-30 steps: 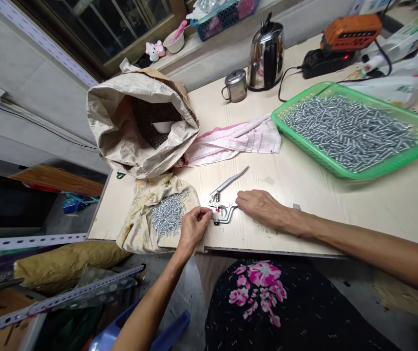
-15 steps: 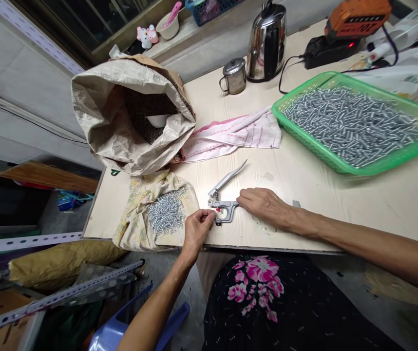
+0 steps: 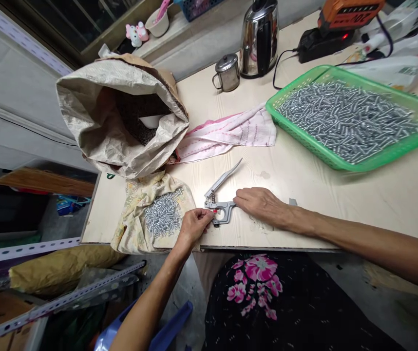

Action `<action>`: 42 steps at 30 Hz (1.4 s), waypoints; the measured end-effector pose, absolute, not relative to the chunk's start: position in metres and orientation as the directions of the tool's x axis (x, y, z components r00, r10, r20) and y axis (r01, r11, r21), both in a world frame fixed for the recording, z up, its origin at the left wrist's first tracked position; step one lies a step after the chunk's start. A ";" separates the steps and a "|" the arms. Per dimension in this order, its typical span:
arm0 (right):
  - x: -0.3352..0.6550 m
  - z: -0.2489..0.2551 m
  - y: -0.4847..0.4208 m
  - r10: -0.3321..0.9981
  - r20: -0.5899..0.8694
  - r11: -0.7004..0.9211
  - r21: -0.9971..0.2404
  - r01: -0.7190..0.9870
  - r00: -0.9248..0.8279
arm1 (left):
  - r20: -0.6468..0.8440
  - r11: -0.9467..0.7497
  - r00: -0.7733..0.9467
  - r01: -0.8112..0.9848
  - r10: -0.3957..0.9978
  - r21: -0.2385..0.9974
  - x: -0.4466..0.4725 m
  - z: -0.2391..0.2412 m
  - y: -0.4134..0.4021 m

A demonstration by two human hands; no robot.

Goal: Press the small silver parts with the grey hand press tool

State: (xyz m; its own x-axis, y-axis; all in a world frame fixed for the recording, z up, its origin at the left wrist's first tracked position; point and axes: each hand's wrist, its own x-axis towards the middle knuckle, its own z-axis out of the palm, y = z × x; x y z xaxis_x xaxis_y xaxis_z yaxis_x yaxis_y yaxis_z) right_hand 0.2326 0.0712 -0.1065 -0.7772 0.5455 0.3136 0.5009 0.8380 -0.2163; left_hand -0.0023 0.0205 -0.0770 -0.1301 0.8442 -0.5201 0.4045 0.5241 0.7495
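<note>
Grey hand-press pliers point(image 3: 227, 213), like snap-fastener pliers, lie near the table's front edge, their upper lever raised and a small red part at the jaw. My right hand point(image 3: 258, 204) is closed over the lower handle, palm down; a grey end shows past the wrist. At the jaw, my left hand point(image 3: 193, 225) has thumb and forefinger pinched together; whatever is between them is too small to make out. Left of that hand, a pile of small silvery metal pieces point(image 3: 163, 214) rests on a crumpled yellowish cloth point(image 3: 128, 229).
A green plastic basket point(image 3: 304, 141) full of silvery metal pins stands at the right. An open woven sack point(image 3: 95, 131) with a white scoop point(image 3: 150, 121) inside leans at the back left. Behind are a pink-white towel point(image 3: 245, 129), a lidded metal mug point(image 3: 228, 75) and a kettle point(image 3: 258, 44).
The whole view has shifted slightly, with the table things sitting a little farther left. Both hands keep nearly the same places on the pliers, and the lever stays raised.
</note>
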 end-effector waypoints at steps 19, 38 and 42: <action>0.240 -0.102 0.067 0.475 0.419 0.871 -0.098 0.482 -0.774 | -0.340 0.370 -0.149 0.448 0.929 0.814 0.008 -0.074 0.005; 0.257 -0.113 0.058 0.498 0.446 0.839 -0.033 0.543 -0.744 | -0.288 0.293 -0.096 0.537 0.953 0.791 0.025 -0.077 0.006; 0.259 -0.119 0.055 0.491 0.474 0.827 0.009 0.562 -0.731 | -0.231 0.238 -0.087 0.577 0.969 0.782 0.027 -0.080 0.005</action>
